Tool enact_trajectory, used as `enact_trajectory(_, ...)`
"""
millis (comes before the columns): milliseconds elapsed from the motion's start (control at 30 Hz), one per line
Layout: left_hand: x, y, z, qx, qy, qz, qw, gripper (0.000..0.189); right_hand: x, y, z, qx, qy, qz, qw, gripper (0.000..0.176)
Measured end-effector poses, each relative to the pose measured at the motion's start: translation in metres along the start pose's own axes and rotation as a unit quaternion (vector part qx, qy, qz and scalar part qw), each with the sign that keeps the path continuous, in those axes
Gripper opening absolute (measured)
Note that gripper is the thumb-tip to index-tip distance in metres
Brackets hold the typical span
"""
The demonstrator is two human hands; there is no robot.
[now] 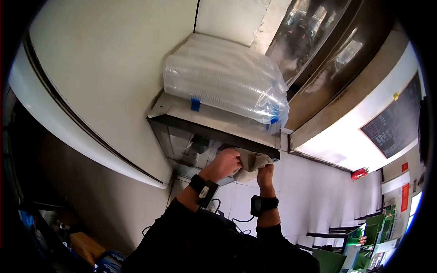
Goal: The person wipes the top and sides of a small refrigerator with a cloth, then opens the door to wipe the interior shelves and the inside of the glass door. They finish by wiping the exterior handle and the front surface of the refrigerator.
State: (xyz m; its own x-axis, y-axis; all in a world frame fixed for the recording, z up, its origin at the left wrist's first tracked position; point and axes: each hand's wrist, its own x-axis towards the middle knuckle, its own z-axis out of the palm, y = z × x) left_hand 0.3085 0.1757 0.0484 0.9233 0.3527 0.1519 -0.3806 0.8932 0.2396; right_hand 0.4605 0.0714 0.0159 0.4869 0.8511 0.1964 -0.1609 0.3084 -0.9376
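A crumpled beige cloth (249, 164) hangs between my two hands, in front of a low cabinet with a dark-framed glass front (182, 144). My left hand (224, 164) is closed on the cloth's left side, fingers curled in. On the cloth's right edge my right hand (266, 173) is closed too, its fingers partly hidden by the folds. Both wrists wear black bands with devices. On the cabinet's top (173, 107) lies a large clear plastic bag (223, 77) of stacked clear items, with blue tape on it.
A large pale appliance (114, 82) stands close on the left. Behind to the right are a glass panel (309, 36) and a white wall with a blackboard (396, 118). Green tables and chairs (373, 227) stand at the lower right; a cardboard box (86, 245) lies lower left.
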Motion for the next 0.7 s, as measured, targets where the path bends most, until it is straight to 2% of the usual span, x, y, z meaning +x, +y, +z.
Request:
enact_trajectory(33,0.002,-0.002,-0.007,0.043,-0.02,0.004,0.999,0.029,0.0,0.002,0.0,-0.001,-0.001,0.001,1.0,0.027)
enact_trajectory(100,0.007,-0.003,-0.024,0.086,-0.037,0.008,0.996,0.029,-0.001,0.011,0.005,-0.043,0.071,-0.006,0.997,0.024)
enact_trajectory(167,0.009,-0.004,-0.036,0.013,0.1,-0.065,0.993,0.029,-0.004,0.027,0.002,-0.041,0.062,0.007,0.997,0.024)
enact_trajectory(200,0.006,-0.009,-0.041,0.014,0.103,-0.065,0.992,0.029,-0.007,0.035,0.001,-0.04,0.054,0.017,0.998,0.024)
enact_trajectory(300,0.006,-0.011,-0.035,0.061,0.101,-0.01,0.993,0.033,-0.001,0.014,0.017,-0.032,0.059,-0.003,0.998,0.021)
enact_trajectory(400,0.005,-0.009,-0.009,0.095,0.057,0.034,0.993,0.032,0.0,-0.001,0.021,-0.043,0.058,-0.017,0.997,0.019)
enact_trajectory(467,0.006,0.001,0.002,0.017,0.072,0.0,0.997,0.031,0.006,0.0,0.025,-0.034,0.064,-0.019,0.997,0.018)
enact_trajectory(533,0.002,-0.001,-0.009,0.004,0.054,0.013,0.998,0.031,0.002,0.017,0.017,-0.06,0.064,-0.072,0.994,0.019)
enact_trajectory(600,-0.005,-0.011,-0.026,-0.012,0.043,0.021,0.999,0.031,-0.004,0.033,0.008,-0.063,0.086,-0.052,0.993,0.018)
enact_trajectory(667,-0.006,-0.013,-0.03,0.028,0.041,0.045,0.998,0.03,-0.002,0.032,0.013,-0.041,0.066,-0.041,0.996,0.019)
enact_trajectory(700,-0.007,-0.012,-0.034,0.029,0.039,0.047,0.998,0.03,-0.002,0.029,0.013,0.007,0.081,-0.001,0.997,0.02)
